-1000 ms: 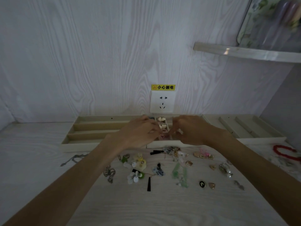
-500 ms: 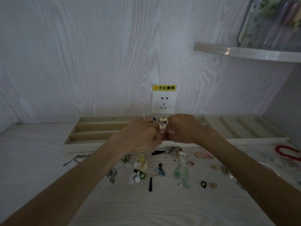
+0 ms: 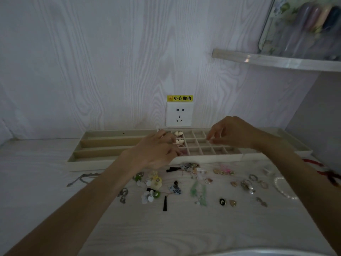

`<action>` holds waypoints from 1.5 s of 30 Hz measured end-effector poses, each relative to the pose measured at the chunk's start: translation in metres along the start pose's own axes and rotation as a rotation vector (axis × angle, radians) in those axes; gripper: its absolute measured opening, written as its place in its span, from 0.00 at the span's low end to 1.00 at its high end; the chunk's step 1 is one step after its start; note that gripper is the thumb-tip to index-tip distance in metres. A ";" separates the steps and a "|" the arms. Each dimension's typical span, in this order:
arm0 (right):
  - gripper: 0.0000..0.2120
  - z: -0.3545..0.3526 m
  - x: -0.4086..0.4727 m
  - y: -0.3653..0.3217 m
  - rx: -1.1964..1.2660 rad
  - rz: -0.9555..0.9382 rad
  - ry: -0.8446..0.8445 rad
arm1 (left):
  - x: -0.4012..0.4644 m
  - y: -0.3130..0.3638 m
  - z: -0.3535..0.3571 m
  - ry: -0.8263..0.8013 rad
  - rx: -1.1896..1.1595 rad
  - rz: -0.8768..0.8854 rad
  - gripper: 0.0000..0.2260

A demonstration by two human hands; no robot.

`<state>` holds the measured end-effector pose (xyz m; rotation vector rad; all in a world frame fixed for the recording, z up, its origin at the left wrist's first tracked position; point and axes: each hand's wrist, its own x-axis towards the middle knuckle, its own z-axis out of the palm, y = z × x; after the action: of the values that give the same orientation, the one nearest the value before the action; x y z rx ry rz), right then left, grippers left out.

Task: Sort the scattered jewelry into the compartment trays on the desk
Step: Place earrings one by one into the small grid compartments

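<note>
My left hand (image 3: pixel 156 150) reaches over the left columns of the grid tray (image 3: pixel 208 158), its fingertips at a compartment holding a pink piece (image 3: pixel 183 152). Two cream heart pieces (image 3: pixel 178 133) lie in the compartments behind it. My right hand (image 3: pixel 232 133) hovers over the tray's middle rows, fingers loosely curled, with nothing visible in them. Scattered jewelry lies on the desk in front of the trays: a white flower piece (image 3: pixel 147 197), green earrings (image 3: pixel 198 191), a black oval piece (image 3: pixel 222 201), a gold heart (image 3: pixel 232 202) and rings (image 3: pixel 249 185).
A tray of long compartments (image 3: pixel 103 143) stands left of the grid tray, and another tray (image 3: pixel 299 147) is to the right, half hidden by my right arm. A silver chain (image 3: pixel 83 179), a pearl bracelet (image 3: pixel 282 187) and a red cord (image 3: pixel 330 175) lie at the sides. A wall socket (image 3: pixel 179 114) is behind.
My hands were together over the pink piece in the grid tray. The right hand has now lifted away to the right, while the left hand stays at that compartment.
</note>
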<state>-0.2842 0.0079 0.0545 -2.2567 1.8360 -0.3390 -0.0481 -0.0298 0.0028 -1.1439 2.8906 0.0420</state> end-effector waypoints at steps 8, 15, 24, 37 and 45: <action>0.13 0.031 -0.049 0.035 -0.074 0.278 -0.071 | 0.003 0.029 0.000 0.311 -0.239 -0.186 0.12; 0.08 0.060 -0.060 0.023 -0.069 0.351 0.072 | -0.011 0.043 -0.016 0.378 -0.763 -0.270 0.09; 0.06 0.031 -0.064 0.010 0.610 0.326 0.120 | -0.023 0.050 -0.015 0.200 -1.035 -0.345 0.07; 0.10 0.045 -0.033 -0.049 1.138 0.205 0.014 | -0.039 0.057 -0.025 -0.011 -1.311 -0.448 0.26; 0.09 0.056 -0.001 -0.054 1.117 0.242 0.125 | -0.030 0.033 -0.016 0.272 -1.104 -0.521 0.22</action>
<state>-0.2174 0.0210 0.0179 -1.2464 1.3632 -1.1250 -0.0489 0.0143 0.0207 -2.0890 2.5730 1.7194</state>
